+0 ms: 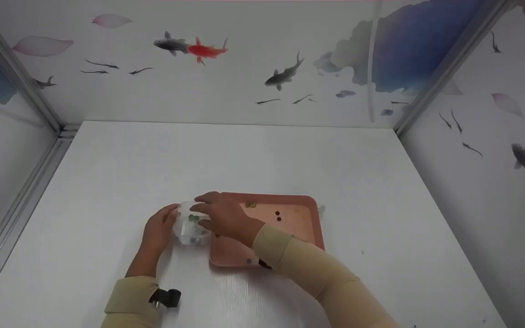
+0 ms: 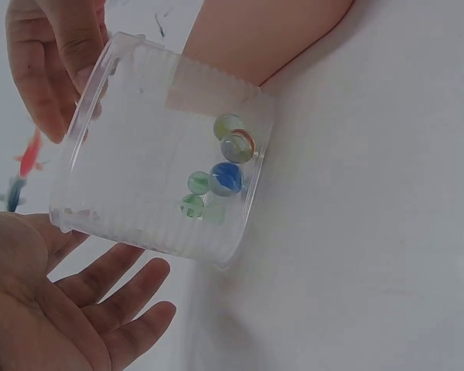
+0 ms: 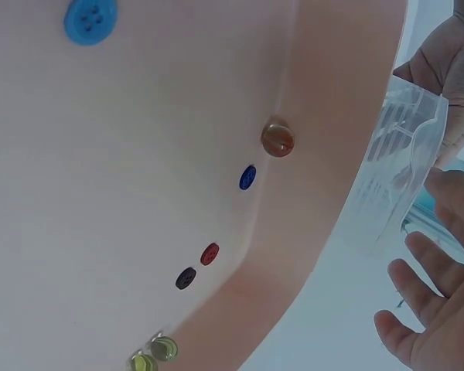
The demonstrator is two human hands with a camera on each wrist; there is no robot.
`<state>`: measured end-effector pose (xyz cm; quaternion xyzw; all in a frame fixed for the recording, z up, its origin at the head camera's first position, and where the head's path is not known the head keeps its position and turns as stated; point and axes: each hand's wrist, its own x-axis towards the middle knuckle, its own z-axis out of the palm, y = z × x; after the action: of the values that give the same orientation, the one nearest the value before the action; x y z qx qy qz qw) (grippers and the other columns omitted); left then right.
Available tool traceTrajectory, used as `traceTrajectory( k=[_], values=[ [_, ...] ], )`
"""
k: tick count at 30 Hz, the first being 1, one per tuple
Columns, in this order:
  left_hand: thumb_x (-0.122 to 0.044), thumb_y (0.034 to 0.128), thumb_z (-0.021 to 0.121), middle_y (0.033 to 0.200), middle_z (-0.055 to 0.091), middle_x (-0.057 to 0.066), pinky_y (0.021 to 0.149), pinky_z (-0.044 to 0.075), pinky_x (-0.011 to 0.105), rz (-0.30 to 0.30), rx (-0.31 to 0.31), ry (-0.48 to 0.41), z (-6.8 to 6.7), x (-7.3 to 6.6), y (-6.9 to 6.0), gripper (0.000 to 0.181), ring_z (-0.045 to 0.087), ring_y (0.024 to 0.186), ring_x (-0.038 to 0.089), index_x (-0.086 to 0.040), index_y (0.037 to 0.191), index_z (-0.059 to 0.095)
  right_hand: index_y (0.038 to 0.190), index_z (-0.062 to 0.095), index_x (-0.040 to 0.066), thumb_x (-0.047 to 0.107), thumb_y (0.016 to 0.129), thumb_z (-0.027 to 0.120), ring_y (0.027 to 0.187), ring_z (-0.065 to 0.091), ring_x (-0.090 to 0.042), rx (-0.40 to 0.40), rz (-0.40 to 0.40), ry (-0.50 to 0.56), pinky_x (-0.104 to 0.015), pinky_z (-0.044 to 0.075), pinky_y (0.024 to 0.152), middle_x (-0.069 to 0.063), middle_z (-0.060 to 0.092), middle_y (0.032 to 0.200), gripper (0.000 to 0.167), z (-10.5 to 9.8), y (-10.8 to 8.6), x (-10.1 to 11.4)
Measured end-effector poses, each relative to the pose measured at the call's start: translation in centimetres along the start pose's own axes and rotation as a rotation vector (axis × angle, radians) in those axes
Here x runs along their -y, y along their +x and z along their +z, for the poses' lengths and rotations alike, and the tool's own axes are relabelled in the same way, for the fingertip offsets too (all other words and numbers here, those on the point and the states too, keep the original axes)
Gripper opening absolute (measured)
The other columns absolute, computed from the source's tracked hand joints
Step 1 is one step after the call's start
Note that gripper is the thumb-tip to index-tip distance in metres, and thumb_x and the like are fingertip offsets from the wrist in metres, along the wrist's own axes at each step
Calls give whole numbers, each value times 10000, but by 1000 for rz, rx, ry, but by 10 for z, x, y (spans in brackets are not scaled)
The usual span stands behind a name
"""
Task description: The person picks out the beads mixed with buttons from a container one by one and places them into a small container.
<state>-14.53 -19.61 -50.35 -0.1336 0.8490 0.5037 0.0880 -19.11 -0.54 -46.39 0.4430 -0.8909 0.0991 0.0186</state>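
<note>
A clear plastic tub stands at the left edge of a pink tray. Inside it lie several glass marbles, among them a blue swirled marble and a green marble. My left hand rests against the tub's left side, its fingers fairly straight in the left wrist view. Over the tub's mouth, my right hand has its fingers spread, with the fingertips by the rim; nothing shows held in it. Part of the tub is hidden under that hand.
In the tray lie a brown marble, a light blue button, a dark blue button, a red button, a black button and a yellow-green marble. Printed panels enclose the white table.
</note>
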Motion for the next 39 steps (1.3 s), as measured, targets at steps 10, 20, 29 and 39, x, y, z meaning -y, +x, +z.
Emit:
traceTrajectory(
  k=[10, 20, 29, 39],
  values=[
    [-326, 1063, 355, 1499, 390, 188, 1152, 247, 526, 0, -4, -5, 1, 1, 1, 461, 293, 1414, 375, -82, 1449, 420, 1414, 496, 252, 446, 931, 616, 1413, 335, -196, -9, 32, -99, -453, 352, 1115, -1, 425, 1496, 534, -6, -7, -4],
    [-325, 1064, 348, 1509, 378, 176, 1158, 236, 516, -14, -12, -6, 0, 0, 0, 461, 281, 1419, 372, -87, 1453, 415, 1476, 393, 275, 565, 940, 515, 1452, 248, -214, -24, 80, -129, -544, 297, 1125, 0, 326, 1555, 622, -15, -12, -11],
    [-318, 1065, 350, 1502, 391, 174, 1154, 244, 519, -9, -21, 7, 1, 0, -1, 453, 289, 1417, 371, -86, 1447, 425, 1508, 332, 298, 632, 953, 403, 1468, 207, -241, -23, 108, -169, -591, 291, 1111, -8, 276, 1581, 651, -15, -17, -14],
    [-315, 1066, 349, 1513, 373, 174, 1158, 241, 507, -2, -13, 14, 1, 4, 3, 449, 281, 1421, 368, -90, 1448, 421, 1507, 338, 282, 620, 954, 425, 1467, 209, -249, -55, 144, -111, -606, 280, 1108, -17, 284, 1578, 654, -20, -24, -21]
  ],
)
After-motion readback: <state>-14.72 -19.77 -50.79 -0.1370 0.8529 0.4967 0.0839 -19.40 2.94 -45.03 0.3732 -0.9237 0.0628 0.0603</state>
